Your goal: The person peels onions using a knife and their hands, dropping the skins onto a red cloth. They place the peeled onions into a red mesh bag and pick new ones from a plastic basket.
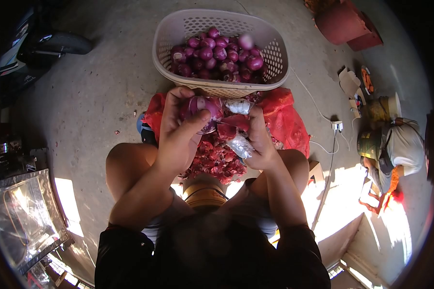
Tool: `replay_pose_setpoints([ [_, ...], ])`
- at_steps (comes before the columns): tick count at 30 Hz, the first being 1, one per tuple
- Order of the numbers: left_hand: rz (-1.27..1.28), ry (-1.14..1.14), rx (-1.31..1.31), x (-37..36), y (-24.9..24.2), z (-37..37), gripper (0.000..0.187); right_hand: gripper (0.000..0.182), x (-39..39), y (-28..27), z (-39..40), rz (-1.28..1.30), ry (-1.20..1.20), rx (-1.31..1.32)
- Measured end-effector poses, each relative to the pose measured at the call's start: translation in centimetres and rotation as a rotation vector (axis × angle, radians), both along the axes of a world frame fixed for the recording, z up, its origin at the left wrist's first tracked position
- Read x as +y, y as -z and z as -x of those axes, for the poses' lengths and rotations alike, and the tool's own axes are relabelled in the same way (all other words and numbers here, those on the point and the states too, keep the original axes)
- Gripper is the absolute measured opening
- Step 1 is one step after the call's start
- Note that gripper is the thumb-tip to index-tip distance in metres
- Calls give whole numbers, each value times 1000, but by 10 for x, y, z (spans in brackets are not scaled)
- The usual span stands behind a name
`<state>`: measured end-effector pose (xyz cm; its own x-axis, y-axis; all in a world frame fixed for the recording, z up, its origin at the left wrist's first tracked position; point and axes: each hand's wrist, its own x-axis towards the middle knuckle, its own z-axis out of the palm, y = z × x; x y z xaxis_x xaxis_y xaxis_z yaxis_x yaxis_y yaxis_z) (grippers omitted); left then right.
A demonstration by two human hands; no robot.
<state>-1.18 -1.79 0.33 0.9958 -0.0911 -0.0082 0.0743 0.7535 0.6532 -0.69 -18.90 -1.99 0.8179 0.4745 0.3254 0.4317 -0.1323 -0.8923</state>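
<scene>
The left hand (pixel 178 130) was closed around a red onion (pixel 203 111), fingers curled over its far side and the thumb laid across its near face, so the bulb sat at the top of the palm, just short of the basket (pixel 275 62). The right hand (pixel 258 139) was beside it, touching or nearly so, clamped on what looked like a small knife (pixel 239 146) (the blade pale and blurred, so I could not be sure) with a strip of red skin (pixel 229 129) pinched against it. Both hands hovered over the heap of peelings (pixel 216 161) on the red bag (pixel 287 120), peeled onions (pixel 219 55) filling the basket beyond.
</scene>
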Motion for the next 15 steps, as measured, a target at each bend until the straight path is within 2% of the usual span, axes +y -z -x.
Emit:
replay_pose_setpoints([
  [4,40,35,23,-1,-1,0,35,48,-2,1,-2,18,48,-67],
  [7,56,39,34,-1,-3,0,35,46,2,-1,-2,-86,13,1],
  [10,63,49,37,0,-3,0,34,46,9,-3,-3,-177,40,-83],
  [15,75,53,36,0,0,0,34,48,5,1,-5,-139,32,-45],
])
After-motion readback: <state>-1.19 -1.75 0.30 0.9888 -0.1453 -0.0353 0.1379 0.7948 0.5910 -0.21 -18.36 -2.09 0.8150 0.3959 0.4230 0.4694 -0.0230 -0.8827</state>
